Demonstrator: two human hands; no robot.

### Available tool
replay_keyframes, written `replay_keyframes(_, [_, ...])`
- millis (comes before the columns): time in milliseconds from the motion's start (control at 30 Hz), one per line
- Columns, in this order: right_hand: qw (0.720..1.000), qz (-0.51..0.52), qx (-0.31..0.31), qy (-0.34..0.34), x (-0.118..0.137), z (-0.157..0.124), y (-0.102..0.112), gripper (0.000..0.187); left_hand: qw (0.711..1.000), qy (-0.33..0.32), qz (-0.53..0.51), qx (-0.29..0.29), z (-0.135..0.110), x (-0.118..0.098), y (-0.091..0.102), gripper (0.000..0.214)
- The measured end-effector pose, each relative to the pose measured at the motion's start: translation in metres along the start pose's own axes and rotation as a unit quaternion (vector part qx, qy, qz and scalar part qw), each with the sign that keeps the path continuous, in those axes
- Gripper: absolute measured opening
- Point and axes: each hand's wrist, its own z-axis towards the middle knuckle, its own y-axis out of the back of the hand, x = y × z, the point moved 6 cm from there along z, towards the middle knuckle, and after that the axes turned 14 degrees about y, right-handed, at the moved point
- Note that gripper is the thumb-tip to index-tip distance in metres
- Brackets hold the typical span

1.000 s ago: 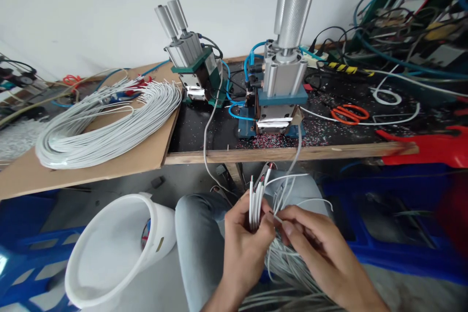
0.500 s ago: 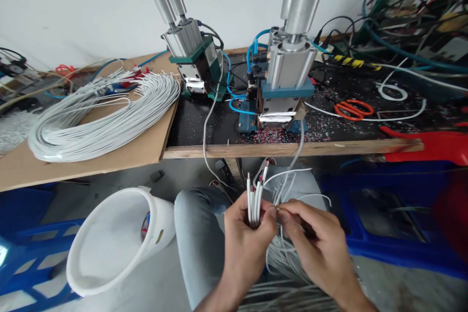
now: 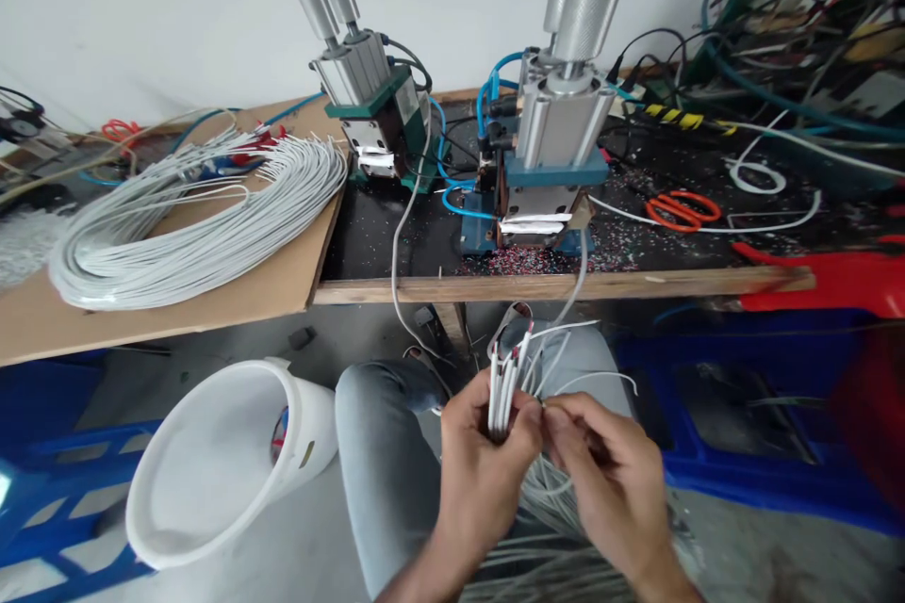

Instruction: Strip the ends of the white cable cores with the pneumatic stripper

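Note:
Above my lap, my left hand [image 3: 481, 457] is closed around several short white cable ends [image 3: 503, 391] that point upward, with dark and reddish wire tips showing at their tops. My right hand [image 3: 612, 480] is pinched shut, its thumb and forefinger meeting my left thumb and fingertips. What lies in that pinch is too small and covered to make out. Loose white cables [image 3: 555, 363] fan out just behind the fingers. A larger bundle of grey-white cables [image 3: 558, 570] lies across my lap, partly hidden by my hands and forearms.
Two pneumatic presses [image 3: 558, 141] [image 3: 360, 94] stand on the bench, with coloured scraps around the nearer one. A coil of white cable [image 3: 190, 254] rests on cardboard [image 3: 283, 297] at left. Orange-handled scissors [image 3: 682, 210] and red-handled pliers [image 3: 834, 278] lie right. A white bucket [image 3: 318, 429] stands on the floor.
Both hands have shifted slightly; my left hand and the cable ends in it moved a little to the right and tilted. My right hand keeps its pinch against the left.

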Motion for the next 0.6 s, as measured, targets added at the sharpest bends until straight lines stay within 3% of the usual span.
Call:
replay_keyframes(67, [0.996, 0.042, -0.079, -0.027, -0.006, -0.009, -0.009, 0.018, 0.999, -0.022, -0.033, -0.029, -0.004, 0.009, -0.005, 0.022])
replay_keyframes(167, [0.987, 0.086, -0.123, -0.057, -0.013, -0.017, -0.020, 0.020, 0.997, -0.033, -0.044, -0.044, -0.005, 0.021, -0.008, 0.023])
replay_keyframes(400, [0.987, 0.095, -0.115, -0.063, -0.013, -0.017, -0.018, 0.018, 0.998, -0.028, -0.040, -0.041, -0.003, 0.022, -0.003, 0.023])
replay_keyframes(600, [0.995, 0.062, -0.071, -0.042, -0.010, -0.010, -0.017, 0.017, 0.996, -0.010, -0.063, 0.056, 0.004, 0.009, -0.012, 0.024])
